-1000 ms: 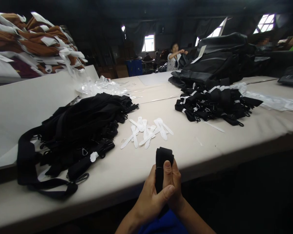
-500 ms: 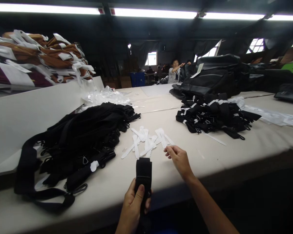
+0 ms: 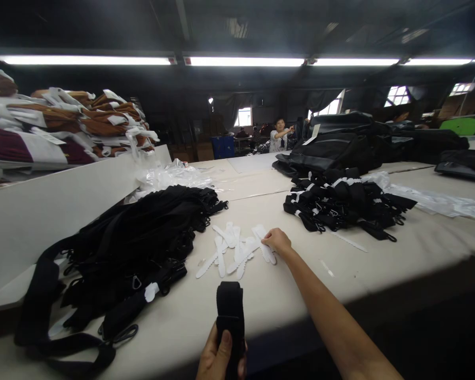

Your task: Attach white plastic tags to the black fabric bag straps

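Observation:
My left hand point(image 3: 221, 352) is wrapped around a folded black webbing strap point(image 3: 230, 303), its thumb pressed on the near face. The strap's folded end points up and away from me, at the table's front edge. My right hand point(image 3: 277, 240) reaches over the table, fingertips pinched at a white toothed strip point(image 3: 253, 247) in a loose scatter of similar flat strips point(image 3: 221, 258). Left of them lies a heap of black straps point(image 3: 134, 227) with metal hooks. To the right is a pile of bundled black straps point(image 3: 340, 200), some wrapped with white strips.
Black bags point(image 3: 332, 148) are stacked at the back right. Clear plastic wrapping point(image 3: 174, 177) lies behind the left heap, beside a white board point(image 3: 63, 200). Brown and maroon bundles point(image 3: 63, 124) are stacked behind that board. A person point(image 3: 279, 138) stands in the background.
My right hand has moved slightly left and forward onto the white strips, its fingers closing on one. My left hand still holds the strap. The camera view has tilted up.

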A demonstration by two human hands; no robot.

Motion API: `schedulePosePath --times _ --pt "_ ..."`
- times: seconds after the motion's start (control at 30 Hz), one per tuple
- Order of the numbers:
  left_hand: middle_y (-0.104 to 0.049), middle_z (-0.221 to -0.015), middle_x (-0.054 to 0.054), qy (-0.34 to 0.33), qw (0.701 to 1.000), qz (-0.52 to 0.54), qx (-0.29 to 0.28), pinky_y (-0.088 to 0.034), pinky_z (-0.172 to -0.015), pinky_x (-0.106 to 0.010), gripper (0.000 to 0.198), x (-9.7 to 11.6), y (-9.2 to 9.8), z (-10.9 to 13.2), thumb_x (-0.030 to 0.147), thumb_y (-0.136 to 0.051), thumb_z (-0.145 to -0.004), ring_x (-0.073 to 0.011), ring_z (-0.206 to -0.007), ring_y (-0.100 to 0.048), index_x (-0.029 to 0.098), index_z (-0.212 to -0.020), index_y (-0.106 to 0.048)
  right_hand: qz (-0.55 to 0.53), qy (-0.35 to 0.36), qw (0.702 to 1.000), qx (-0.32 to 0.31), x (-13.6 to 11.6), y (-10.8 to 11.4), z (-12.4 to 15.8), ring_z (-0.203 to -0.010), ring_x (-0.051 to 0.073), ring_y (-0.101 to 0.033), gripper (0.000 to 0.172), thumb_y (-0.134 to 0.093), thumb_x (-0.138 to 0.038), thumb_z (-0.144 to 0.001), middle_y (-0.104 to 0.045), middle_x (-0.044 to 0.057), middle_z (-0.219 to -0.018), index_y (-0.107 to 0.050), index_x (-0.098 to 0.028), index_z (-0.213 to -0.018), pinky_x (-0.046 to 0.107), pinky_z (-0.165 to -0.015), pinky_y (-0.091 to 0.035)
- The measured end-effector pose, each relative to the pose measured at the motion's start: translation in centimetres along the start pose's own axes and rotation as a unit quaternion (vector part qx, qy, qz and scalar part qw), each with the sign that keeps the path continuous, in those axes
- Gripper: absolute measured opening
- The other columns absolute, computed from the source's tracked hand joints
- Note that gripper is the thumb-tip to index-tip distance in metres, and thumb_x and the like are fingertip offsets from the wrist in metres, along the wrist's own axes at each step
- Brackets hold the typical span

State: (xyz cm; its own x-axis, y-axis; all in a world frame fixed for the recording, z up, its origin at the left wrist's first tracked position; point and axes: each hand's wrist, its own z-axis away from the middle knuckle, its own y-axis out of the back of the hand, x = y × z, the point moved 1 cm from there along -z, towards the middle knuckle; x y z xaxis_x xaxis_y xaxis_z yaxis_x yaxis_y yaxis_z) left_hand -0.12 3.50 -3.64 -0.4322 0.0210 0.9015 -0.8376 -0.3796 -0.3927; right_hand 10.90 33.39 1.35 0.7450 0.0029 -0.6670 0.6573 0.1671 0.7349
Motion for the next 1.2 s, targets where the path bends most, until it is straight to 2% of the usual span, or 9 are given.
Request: schedulePosePath --times 0.13,0.27,0.4,0.47,0.53,0.73,0.87,1.03,1.2 --pt "-0.062 -0.067 -0.002 -0.038 0.999 -0.021 -0.011 -0.036 -0.044 -0.023 0.049 1.2 0.5 -0.1 0.066 -0.068 -0.076 -0.0093 -0.043 -0.046 0.018 -0.086 -0.062 -0.078 0.039 0.995 0.043 0.1 0.5 2.2 -0.099 0.021 -0.063 0.020 -0.063 -0.031 -0.092 -0.065 0.008 -0.108 -0.064 -0.014 -0.103 0.042 -0.088 -0.053" --pt "-0.062 -0.068 -0.003 -0.037 0.996 -0.074 -0.026 -0.039 -0.051 -0.023 0.049 2.5 1.5 0.5 0.064 -0.068 -0.077 -0.0113 -0.053 -0.052 0.017 -0.089 -0.063 -0.204 0.142 0.965 0.084 -0.1 0.9 7.7 -0.097 0.019 -0.065 0.017 -0.056 -0.033 -0.094 -0.068 0.008 -0.102 -0.058 -0.016 -0.096 0.035 -0.090 -0.051" --pt "-0.065 -0.078 -0.005 -0.038 0.989 -0.099 -0.105 -0.040 -0.055 -0.023 0.043 4.3 1.1 1.6 0.055 -0.064 -0.086 -0.0107 -0.059 -0.053 0.017 -0.107 -0.060 -0.367 0.231 0.896 -0.098 -0.1 -0.6 14.9 -0.067 0.016 -0.065 0.029 -0.068 -0.044 -0.083 -0.069 0.003 -0.078 -0.060 -0.017 -0.088 0.029 -0.067 -0.053" --pt "-0.067 -0.083 -0.006 -0.011 0.987 -0.076 -0.138 -0.041 -0.054 -0.023 0.062 4.8 0.5 1.8 0.050 -0.063 -0.088 -0.0120 -0.059 -0.054 0.021 -0.137 -0.039 -0.433 0.225 0.844 -0.222 0.1 -1.6 17.8 -0.057 0.014 -0.060 0.030 -0.074 -0.044 -0.078 -0.065 0.001 -0.067 -0.064 -0.016 -0.081 0.027 -0.057 -0.048" --pt "-0.068 -0.083 -0.006 0.022 0.985 -0.057 -0.161 -0.041 -0.053 -0.023 0.083 4.9 0.0 1.8 0.047 -0.064 -0.088 -0.0129 -0.058 -0.055 0.022 -0.149 -0.014 -0.440 0.195 0.824 -0.299 0.6 -2.3 19.7 -0.050 0.013 -0.056 0.032 -0.073 -0.045 -0.079 -0.061 0.001 -0.058 -0.066 -0.014 -0.073 0.025 -0.050 -0.043" --pt "-0.067 -0.080 -0.007 0.043 0.978 -0.079 -0.186 -0.039 -0.050 -0.021 0.050 3.8 0.2 1.5 0.045 -0.063 -0.089 -0.0081 -0.052 -0.052 0.012 -0.124 -0.051 -0.385 0.208 0.815 -0.380 2.7 -2.3 21.5 -0.057 0.013 -0.056 0.029 -0.065 -0.038 -0.087 -0.063 0.002 -0.062 -0.068 -0.013 -0.071 0.024 -0.056 -0.045" --pt "-0.062 -0.078 -0.002 0.045 0.983 -0.131 -0.120 -0.040 -0.049 -0.021 0.051 3.6 0.2 1.3 0.050 -0.064 -0.087 -0.0079 -0.052 -0.052 0.014 -0.120 -0.050 -0.337 0.242 0.843 -0.341 3.5 -2.6 22.4 -0.069 0.015 -0.059 0.019 -0.053 -0.022 -0.091 -0.067 0.004 -0.087 -0.071 -0.016 -0.089 0.024 -0.057 -0.047" --pt "-0.057 -0.059 0.004 0.090 0.980 -0.128 -0.119 -0.040 -0.048 -0.019 0.060 3.2 -0.2 1.1 0.049 -0.066 -0.085 -0.0092 -0.048 -0.052 0.015 -0.128 -0.040 -0.294 0.261 0.879 -0.269 4.4 -3.5 22.6 -0.074 0.016 -0.058 0.023 -0.048 -0.018 -0.092 -0.064 0.002 -0.077 -0.071 -0.016 -0.086 0.028 -0.071 -0.048" --pt "-0.066 -0.076 -0.002 0.080 0.987 -0.057 -0.123 -0.046 -0.050 -0.021 0.046 3.3 -0.2 0.9 0.044 -0.073 -0.081 -0.0114 -0.053 -0.061 0.017 -0.112 -0.052 -0.392 0.144 0.864 -0.281 5.5 -4.4 22.7 -0.052 0.010 -0.046 0.030 -0.061 -0.045 -0.088 -0.058 -0.001 -0.071 -0.059 -0.019 -0.103 0.020 -0.042 -0.037"
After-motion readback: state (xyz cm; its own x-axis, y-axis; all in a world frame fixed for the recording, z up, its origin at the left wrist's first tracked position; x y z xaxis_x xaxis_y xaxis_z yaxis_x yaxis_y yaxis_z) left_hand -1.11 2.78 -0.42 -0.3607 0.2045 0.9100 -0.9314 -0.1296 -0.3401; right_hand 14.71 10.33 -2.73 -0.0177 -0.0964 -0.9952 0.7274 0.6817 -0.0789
